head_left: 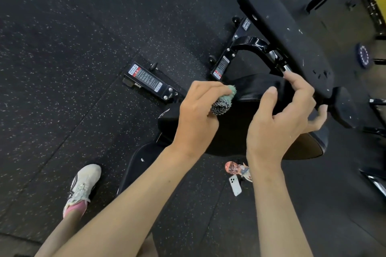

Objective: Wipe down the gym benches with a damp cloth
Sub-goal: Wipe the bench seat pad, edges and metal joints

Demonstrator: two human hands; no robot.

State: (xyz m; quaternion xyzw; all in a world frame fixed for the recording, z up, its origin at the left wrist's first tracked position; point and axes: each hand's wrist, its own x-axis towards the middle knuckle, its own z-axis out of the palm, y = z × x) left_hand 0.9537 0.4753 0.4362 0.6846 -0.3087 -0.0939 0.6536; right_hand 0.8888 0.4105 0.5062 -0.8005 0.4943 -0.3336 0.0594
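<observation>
A black padded gym bench fills the middle and upper right: its long back pad (288,27) rises toward the top right and its seat pad (246,94) lies below my hands. My left hand (196,117) grips a bunched green and black-patterned cloth (222,101) against the near edge of the seat pad. My right hand (279,121) hovers over the seat, fingers spread and curved, with a fingertip at the metal adjustment pin (284,68) under the back pad. It holds nothing that I can see.
The bench's black steel base (225,58) and a second foot plate (146,80) with warning labels lie on the speckled rubber floor. A white phone (235,184) and a pink bottle (232,168) lie on the floor under my right forearm. My white shoe (83,185) stands lower left. More equipment crowds the right edge.
</observation>
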